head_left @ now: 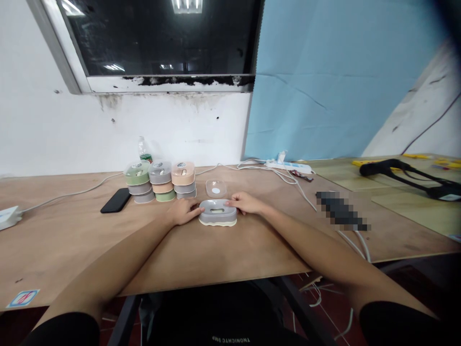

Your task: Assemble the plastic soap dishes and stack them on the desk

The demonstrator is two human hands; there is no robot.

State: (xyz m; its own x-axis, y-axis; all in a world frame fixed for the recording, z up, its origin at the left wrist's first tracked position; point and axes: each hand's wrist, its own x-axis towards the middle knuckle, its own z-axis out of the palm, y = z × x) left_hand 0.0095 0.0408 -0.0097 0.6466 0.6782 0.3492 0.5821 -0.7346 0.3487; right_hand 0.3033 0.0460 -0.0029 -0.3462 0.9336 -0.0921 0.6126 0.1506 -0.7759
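Left grip (185, 211) and right grip (245, 203) clasp a glossy grey oval plastic box (217, 217). Its wavy cream edge (218, 224) meets the wooden desk (219, 254).

A wooden worktable (201, 254) and scuffed wall (169, 120) suggest a workshop.

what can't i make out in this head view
In the head view:
Underside of the grey box between the left hand and right hand: hidden by the box itself.
Dark object on the right: pixelated over.
Lower part of the bottle: hidden by the stacked boxes.
White device: cut off by the left edge.
Any print on the clear lid: too small to read.
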